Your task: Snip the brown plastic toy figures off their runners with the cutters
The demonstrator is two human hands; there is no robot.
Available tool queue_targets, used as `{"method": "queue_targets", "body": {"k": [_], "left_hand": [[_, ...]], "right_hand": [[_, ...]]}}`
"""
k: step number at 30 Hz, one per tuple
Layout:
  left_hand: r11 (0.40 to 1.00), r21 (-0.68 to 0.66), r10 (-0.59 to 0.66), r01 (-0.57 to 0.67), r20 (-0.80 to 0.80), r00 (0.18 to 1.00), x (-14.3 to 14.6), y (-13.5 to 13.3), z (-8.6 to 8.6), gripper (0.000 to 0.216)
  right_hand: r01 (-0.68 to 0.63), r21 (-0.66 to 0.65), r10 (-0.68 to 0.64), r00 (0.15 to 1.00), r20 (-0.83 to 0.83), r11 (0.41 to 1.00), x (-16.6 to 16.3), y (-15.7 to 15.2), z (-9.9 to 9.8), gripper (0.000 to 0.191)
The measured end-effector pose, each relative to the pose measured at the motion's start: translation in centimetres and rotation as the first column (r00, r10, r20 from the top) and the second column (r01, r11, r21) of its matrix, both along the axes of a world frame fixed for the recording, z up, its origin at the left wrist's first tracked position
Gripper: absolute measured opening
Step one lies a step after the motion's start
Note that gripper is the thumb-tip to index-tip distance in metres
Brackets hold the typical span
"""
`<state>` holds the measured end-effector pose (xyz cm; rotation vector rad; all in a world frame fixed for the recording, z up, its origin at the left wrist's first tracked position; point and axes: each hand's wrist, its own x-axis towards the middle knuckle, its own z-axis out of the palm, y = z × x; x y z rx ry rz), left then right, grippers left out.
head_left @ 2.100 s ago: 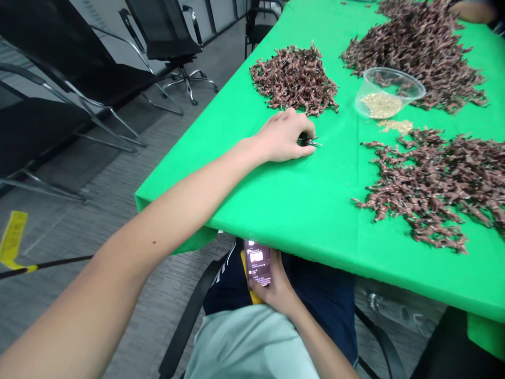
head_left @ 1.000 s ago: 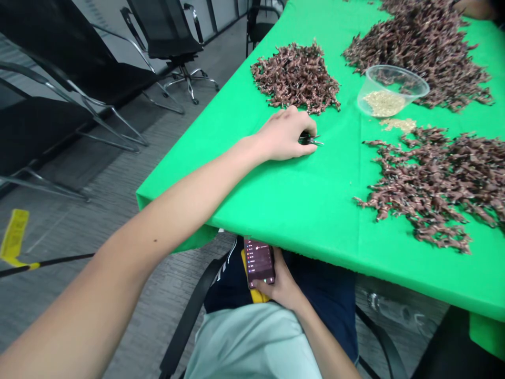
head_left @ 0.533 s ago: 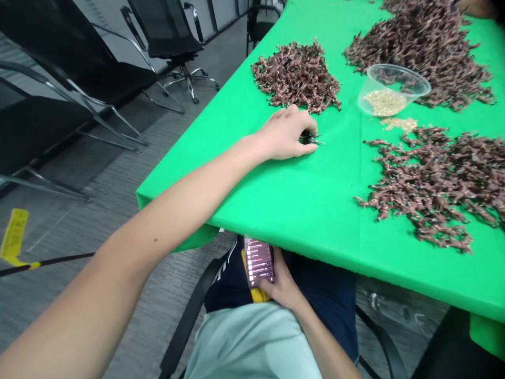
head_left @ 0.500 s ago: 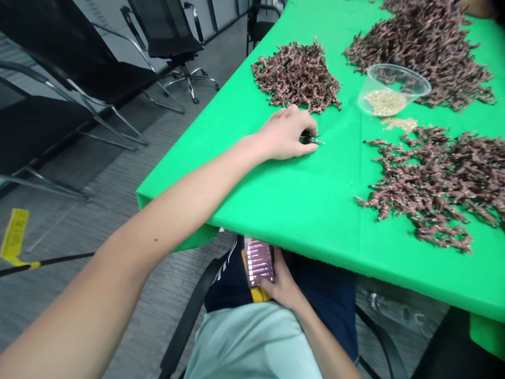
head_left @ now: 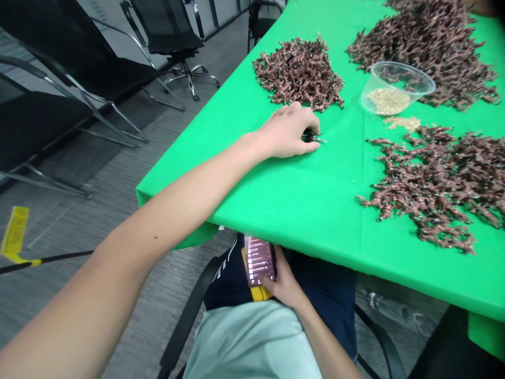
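Fingers (head_left: pixel 313 121) of your left hand (head_left: pixel 287 131) curl round a small metal tool (head_left: pixel 317 139), holding it at the worktop (head_left: pixel 315 200), just in front of the small brown pile (head_left: pixel 300 73); those of your right hand (head_left: pixel 285 284) grip a phone (head_left: pixel 261 263) over your lap, below the front edge. The left edge slants past your forearm (head_left: pixel 185 205). Green cloth extends from the tool to the spread brown pile (head_left: pixel 437 184), giving sideways room; a clear cup (head_left: pixel 366 92) of gold flakes (head_left: pixel 389 100) stands beyond, before the large brown pile (head_left: pixel 418 42). Small lettering on the phone and dark marks on the yellow tag (head_left: pixel 14 231) are too fine to read. Your hand hides the tool's handles, so its type and the firmness of your hold cannot be told. The large pile is cut off above, the spread one at right; another person's arm (head_left: pixel 479 6), upper right, is blurred and cropped.
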<state>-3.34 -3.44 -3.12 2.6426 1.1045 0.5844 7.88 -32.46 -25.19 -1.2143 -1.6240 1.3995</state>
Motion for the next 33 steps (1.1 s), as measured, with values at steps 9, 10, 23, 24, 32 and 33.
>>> {"method": "queue_targets", "body": {"k": [9,10,23,24,32,33], "left_hand": [[1.000,-0.005,0.008,-0.008,0.000,1.000,0.04,-0.10,0.14,0.031],[1.000,-0.002,0.008,-0.008,-0.006,1.000,0.04,-0.09,0.14,0.031],[1.000,0.004,0.012,-0.012,-0.023,1.000,0.03,-0.16,0.17,0.032],[1.000,0.007,0.009,-0.009,-0.025,1.000,0.02,-0.17,0.18,0.032],[1.000,0.011,0.012,-0.012,-0.037,0.999,0.11,-0.14,0.23,0.032],[1.000,0.015,0.013,-0.012,-0.042,0.999,0.12,-0.15,0.24,0.032]], "right_hand": [[0.087,-0.034,-0.086,0.996,0.034,0.996,-0.26,0.08,-0.62,0.066],[0.100,-0.035,-0.098,0.995,0.036,0.994,-0.31,0.15,-0.56,0.063],[0.171,-0.070,-0.166,0.984,0.071,0.983,-0.47,0.53,-0.17,0.038],[0.165,-0.073,-0.160,0.985,0.070,0.984,-0.40,0.50,-0.17,0.038],[0.150,-0.068,-0.145,0.987,0.064,0.986,-0.40,0.49,0.16,0.043],[0.154,-0.066,-0.149,0.987,0.065,0.986,-0.45,0.52,0.21,0.042]]}}
